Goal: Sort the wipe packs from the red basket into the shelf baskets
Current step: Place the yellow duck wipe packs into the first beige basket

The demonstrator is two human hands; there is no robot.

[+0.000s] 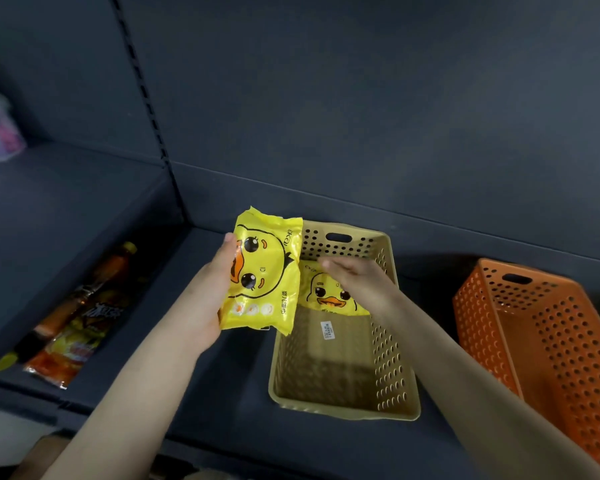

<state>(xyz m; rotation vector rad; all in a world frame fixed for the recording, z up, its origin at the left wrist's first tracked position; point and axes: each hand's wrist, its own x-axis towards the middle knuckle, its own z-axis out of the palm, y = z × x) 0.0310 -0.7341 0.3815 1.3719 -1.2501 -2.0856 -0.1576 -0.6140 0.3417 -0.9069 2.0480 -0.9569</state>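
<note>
Two bare forearms reach toward one tan basket. The left hand grips a yellow duck-faced wipe pack at its left rim. The right hand, fingers straight, is over a second pack inside. One orange basket stands to its right.

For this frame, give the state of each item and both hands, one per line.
Left hand: grips one yellow duck-print wipe pack, held up in the air.
Second yellow duck-print wipe pack: lies inside the yellow perforated plastic basket.
Right hand: fingers straight, over that second pack.
Orange perforated plastic basket: upright on the dark shelf, untouched.
</note>
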